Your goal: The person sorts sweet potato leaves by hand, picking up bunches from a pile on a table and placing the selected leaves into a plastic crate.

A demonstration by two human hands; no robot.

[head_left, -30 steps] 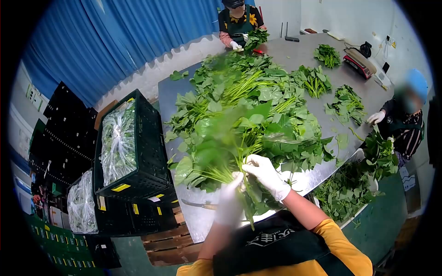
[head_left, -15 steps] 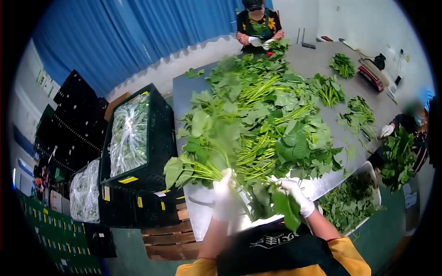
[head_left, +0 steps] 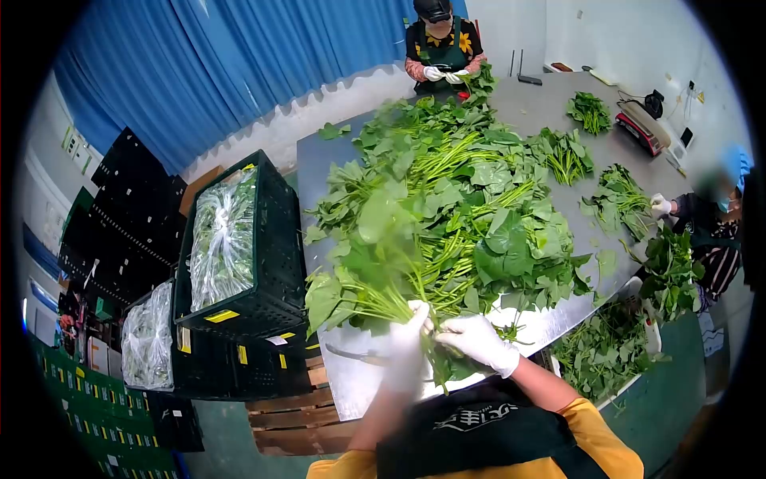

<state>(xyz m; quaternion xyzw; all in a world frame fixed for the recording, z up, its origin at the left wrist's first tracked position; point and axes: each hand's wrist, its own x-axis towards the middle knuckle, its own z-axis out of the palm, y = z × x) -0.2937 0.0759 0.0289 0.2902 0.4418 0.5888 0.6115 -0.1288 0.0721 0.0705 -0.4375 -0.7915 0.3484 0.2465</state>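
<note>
My white-gloved left hand [head_left: 408,331] is closed around a bunch of leafy green stems [head_left: 375,302], whose leaves fan out to the left and upward. Close beside it, my gloved right hand [head_left: 480,343] has its fingers bent in on the lower end of the same bunch, where stems and a leaf hang below. Exactly what its fingertips pinch is partly hidden. Just beyond both hands, a large heap of leafy greens [head_left: 455,215] covers the middle of the metal table [head_left: 351,391].
Dark crates [head_left: 279,239] with plastic-bagged greens stand left on a wooden pallet [head_left: 299,415]. A white bin [head_left: 653,339] of greens sits below the table's right edge. Co-workers stand at the far side and right. A red scale [head_left: 641,132] and small bunches [head_left: 565,156] lie at right.
My right hand has moved left to the bunch in my left hand, and the broad leaf beside it is no longer there. My left hand has shifted slightly right. The right co-worker's bunch is lower.
</note>
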